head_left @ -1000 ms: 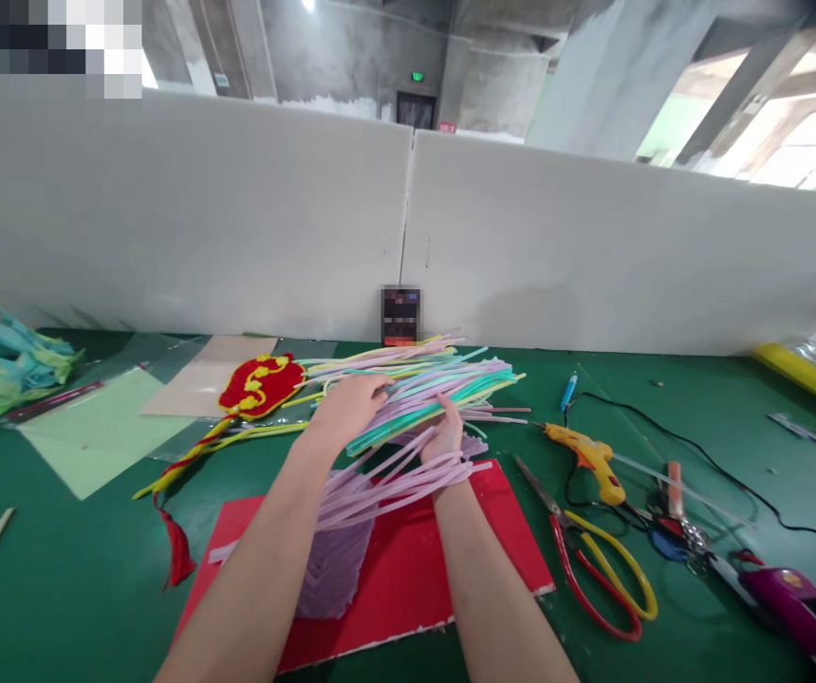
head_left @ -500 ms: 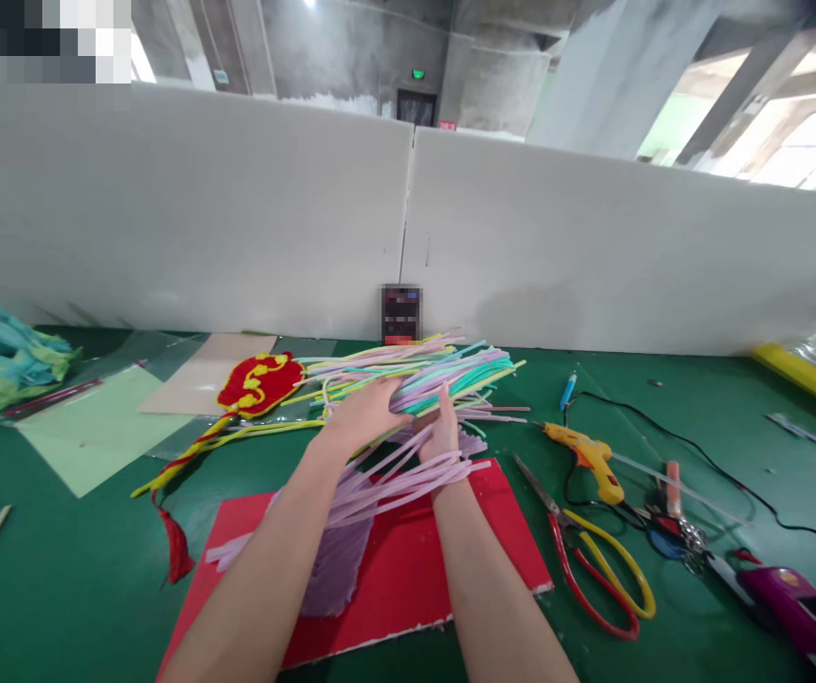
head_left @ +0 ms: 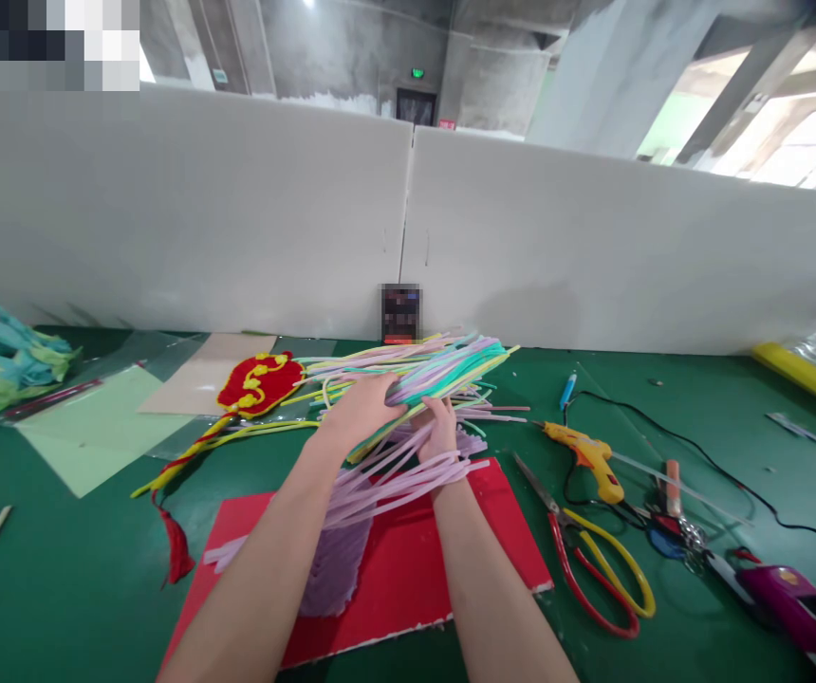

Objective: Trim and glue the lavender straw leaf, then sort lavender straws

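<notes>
My left hand (head_left: 367,406) is closed round a bundle of long fuzzy pipe cleaners (head_left: 461,365) in lilac, teal and yellow, lifted off the table and slanting up to the right. Against the lower side of this bundle, my right hand (head_left: 439,432) has its fingers curled on the stems; its fingertips are partly hidden. Loose lilac pipe cleaners (head_left: 394,493) lie across my right wrist and over a red board (head_left: 408,583). Also on the board is a flat purple fuzzy piece (head_left: 337,569), partly covered by my left forearm. More pipe cleaners spread behind my hands.
Left of my hands lies a red and yellow fuzzy ornament (head_left: 260,384) with a tassel (head_left: 178,555). Scissors (head_left: 593,569), a yellow glue gun (head_left: 589,455) with a black cord, and a purple-handled tool (head_left: 782,593) lie right. A white partition (head_left: 237,218) stands behind.
My right hand's upright finger has come down and curled in at the bundle's lower side. The bundle's far end has shifted slightly left and up. My left hand stays on it.
</notes>
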Available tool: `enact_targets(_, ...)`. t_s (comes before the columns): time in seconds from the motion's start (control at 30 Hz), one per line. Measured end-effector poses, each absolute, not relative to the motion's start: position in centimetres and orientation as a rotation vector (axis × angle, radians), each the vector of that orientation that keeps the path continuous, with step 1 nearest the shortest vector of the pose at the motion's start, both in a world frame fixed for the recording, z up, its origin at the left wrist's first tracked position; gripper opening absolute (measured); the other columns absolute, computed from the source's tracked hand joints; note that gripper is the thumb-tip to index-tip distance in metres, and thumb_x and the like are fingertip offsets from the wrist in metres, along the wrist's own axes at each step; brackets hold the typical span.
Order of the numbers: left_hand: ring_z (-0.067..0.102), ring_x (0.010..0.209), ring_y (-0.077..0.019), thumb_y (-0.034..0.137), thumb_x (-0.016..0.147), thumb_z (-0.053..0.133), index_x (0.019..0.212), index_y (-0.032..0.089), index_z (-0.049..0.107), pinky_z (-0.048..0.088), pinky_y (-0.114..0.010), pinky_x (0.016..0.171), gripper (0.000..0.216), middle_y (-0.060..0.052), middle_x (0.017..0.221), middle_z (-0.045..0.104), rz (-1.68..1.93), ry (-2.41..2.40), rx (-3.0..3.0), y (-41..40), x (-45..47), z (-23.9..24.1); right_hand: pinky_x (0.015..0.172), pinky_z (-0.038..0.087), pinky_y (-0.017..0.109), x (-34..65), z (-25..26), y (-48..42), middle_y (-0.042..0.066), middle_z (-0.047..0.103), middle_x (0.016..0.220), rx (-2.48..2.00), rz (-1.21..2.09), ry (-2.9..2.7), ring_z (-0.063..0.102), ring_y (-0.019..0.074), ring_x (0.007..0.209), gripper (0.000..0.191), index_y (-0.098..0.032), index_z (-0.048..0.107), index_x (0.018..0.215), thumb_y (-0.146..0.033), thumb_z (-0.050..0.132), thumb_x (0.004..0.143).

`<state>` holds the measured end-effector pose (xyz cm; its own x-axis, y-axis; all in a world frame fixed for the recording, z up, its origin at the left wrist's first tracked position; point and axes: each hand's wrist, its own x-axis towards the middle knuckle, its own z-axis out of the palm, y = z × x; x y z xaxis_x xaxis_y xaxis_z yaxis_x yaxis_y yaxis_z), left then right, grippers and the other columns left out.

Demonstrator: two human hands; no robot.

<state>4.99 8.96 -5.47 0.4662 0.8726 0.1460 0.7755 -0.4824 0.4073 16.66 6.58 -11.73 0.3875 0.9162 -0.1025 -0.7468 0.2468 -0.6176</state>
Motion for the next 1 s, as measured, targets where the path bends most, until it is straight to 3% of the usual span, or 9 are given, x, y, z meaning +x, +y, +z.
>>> enact_targets(0.2,0.056,0.107,-0.025,0.03,0.08,0.056,0.109,0.017,0.06,0.041,-0.032,0.091,0.032,-0.01,0.115,0.061,0.519,1.351,2.514,9.4,4.7,-5.5,0.07,0.048,0.026,16.8,-11.4,6.4,-0.005,0.066,0.079,-0.62,1.174,-0.329,0.062,0.0125,0.07,0.028,-0.022,0.057,0.083,-0.014,0.059,0.057)
enact_targets(0.4,0.054,0.111,-0.0235,0.028,0.083,0.055,0.122,0.018,0.053,0.04,-0.032,0.094,0.041,-0.008,0.123,0.059,0.561,1.367,2.425,9.5,4.2,-5.4,0.065,0.047,0.025,16.7,-11.5,6.6,-0.007,0.064,0.071,-0.637,1.175,-0.332,0.061,0.0114,0.066,0.031,-0.023,0.056,0.086,-0.013,0.06,0.056)
enact_targets(0.57,0.057,0.108,-0.0246,0.026,0.085,0.051,0.122,0.018,0.053,0.042,-0.034,0.091,0.038,-0.009,0.119,0.062,0.544,1.41,2.399,9.6,4.1,-5.5,0.065,0.047,0.025,16.7,-11.6,6.7,-0.009,0.062,0.064,-0.666,1.148,-0.294,0.06,0.0117,0.065,0.034,-0.023,0.054,0.084,-0.01,0.056,0.052)
enact_targets(0.83,0.058,0.106,-0.0253,0.024,0.086,0.049,0.118,0.02,0.055,0.042,-0.036,0.09,0.033,-0.009,0.114,0.064,0.548,1.398,2.416,10.1,4.0,-6.1,0.051,0.042,0.021,17.0,-12.3,6.8,-0.01,0.058,0.061,-0.704,1.144,-0.267,0.054,0.0099,0.055,0.037,-0.022,0.054,0.084,-0.009,0.052,0.049)
enact_targets(1.0,0.061,0.098,-0.0245,0.024,0.087,0.049,0.119,0.021,0.051,0.045,-0.035,0.082,0.032,-0.009,0.106,0.066,0.595,1.39,2.364,9.9,3.9,-6.2,0.06,0.047,0.024,16.9,-12.1,6.7,-0.009,0.061,0.066,-0.702,1.155,-0.289,0.058,0.011,0.061,0.036,-0.023,0.054,0.085,-0.009,0.054,0.051)
